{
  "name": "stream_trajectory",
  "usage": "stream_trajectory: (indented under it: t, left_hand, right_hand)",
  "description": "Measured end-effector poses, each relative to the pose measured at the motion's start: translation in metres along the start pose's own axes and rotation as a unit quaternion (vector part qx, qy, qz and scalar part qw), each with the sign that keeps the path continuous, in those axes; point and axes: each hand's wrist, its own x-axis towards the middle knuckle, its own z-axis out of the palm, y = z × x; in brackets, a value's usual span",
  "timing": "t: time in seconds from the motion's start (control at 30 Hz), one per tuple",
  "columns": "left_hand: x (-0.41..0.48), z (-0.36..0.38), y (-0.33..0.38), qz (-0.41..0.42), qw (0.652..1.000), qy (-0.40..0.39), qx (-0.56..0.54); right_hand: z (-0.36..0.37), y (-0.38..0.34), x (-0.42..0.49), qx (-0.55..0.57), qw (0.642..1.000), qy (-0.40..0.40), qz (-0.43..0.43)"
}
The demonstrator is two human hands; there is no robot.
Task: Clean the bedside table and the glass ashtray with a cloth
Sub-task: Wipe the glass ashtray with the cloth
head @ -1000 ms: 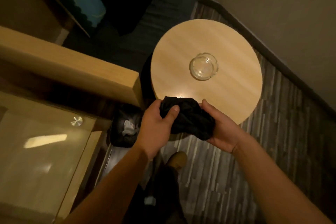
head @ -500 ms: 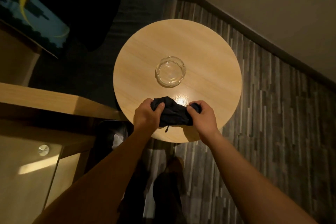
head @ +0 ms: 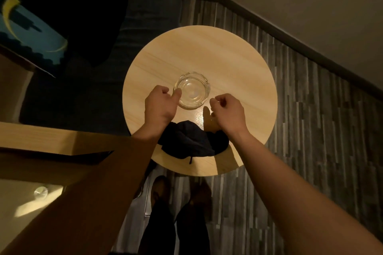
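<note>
The glass ashtray (head: pixel 192 90) sits at the middle of the bedside table (head: pixel 228 58). It is round, with no long axis. The left hand (head: pixel 160 105), fingers curled, has its thumb tip at the ashtray's left rim and is nearer. The right hand (head: pixel 228 112), curled on nothing, hangs just right of the ashtray. The black cloth (head: pixel 190 141) lies on the person's side of the ashtray.

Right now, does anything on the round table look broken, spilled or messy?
Nothing is broken or spilled. The glass ashtray stands upright near the middle of the table. Only the dark cloth looks messy: it lies crumpled near the table's front edge.
</note>
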Motion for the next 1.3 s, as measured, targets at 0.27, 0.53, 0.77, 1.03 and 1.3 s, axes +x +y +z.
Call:
stream_trajectory:
  t: [0.27,0.53,0.77,1.03,1.3]
  left_hand:
    - [0.029,0.015,0.007,-0.032,0.999,-0.018,0.009]
    - [0.005,-0.008,0.009,-0.041,0.992,-0.05,-0.105]
    - [-0.052,-0.031,-0.003,-0.114,0.936,-0.07,-0.327]
    - [-0.083,-0.04,-0.045,-0.1,0.941,-0.064,-0.316]
    - [-0.11,-0.088,-0.017,-0.079,0.918,-0.104,-0.375]
  right_hand:
    - [0.027,-0.02,0.032,-0.031,0.999,0.018,0.04]
    - [0.015,-0.026,0.006,0.012,1.0,0.026,0.013]
    - [-0.019,-0.001,-0.042,0.077,0.995,-0.058,-0.013]
    - [-0.012,0.074,-0.045,-0.275,0.951,-0.125,-0.06]
    - [-0.032,0.023,-0.075,-0.152,0.971,-0.181,0.025]
